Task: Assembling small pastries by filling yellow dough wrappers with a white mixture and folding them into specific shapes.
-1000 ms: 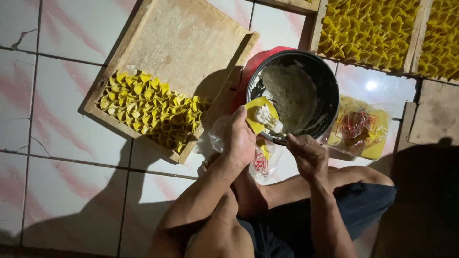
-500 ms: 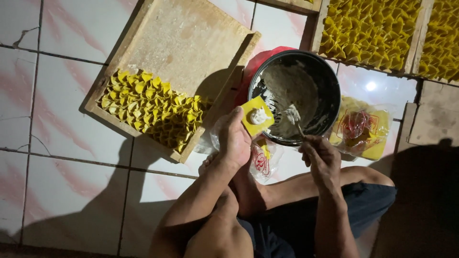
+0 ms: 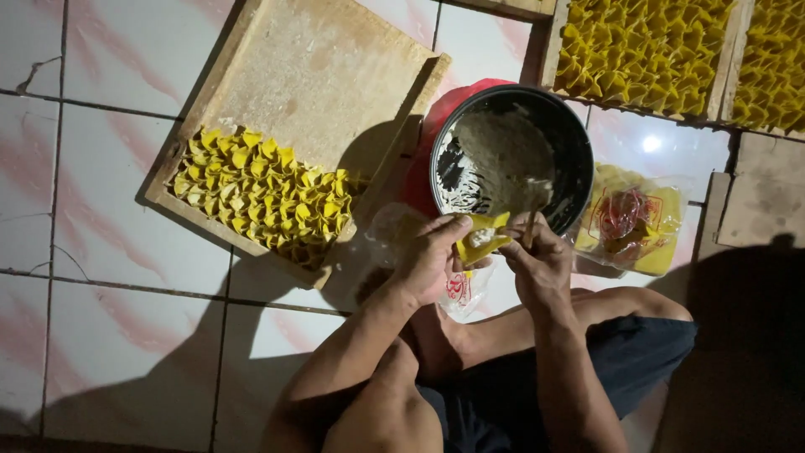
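Note:
My left hand and my right hand meet over a yellow dumpling wrapper with a dab of pale filling in it; both pinch its edges. A thin stick rises from my right hand's fingers toward the black bowl of grey filling just beyond. The bowl rests on a red lid. A wooden tray at the left holds rows of folded yellow dumplings along its near edge.
A plastic pack of yellow wrappers lies right of the bowl. Two more wooden trays full of folded dumplings stand at the top right. My bare knee and dark shorts fill the bottom. The floor is pink-veined white tile.
My right hand has come back from the bowl with the stick and joined the left hand. The flat wrapper with filling is now being folded between both hands.

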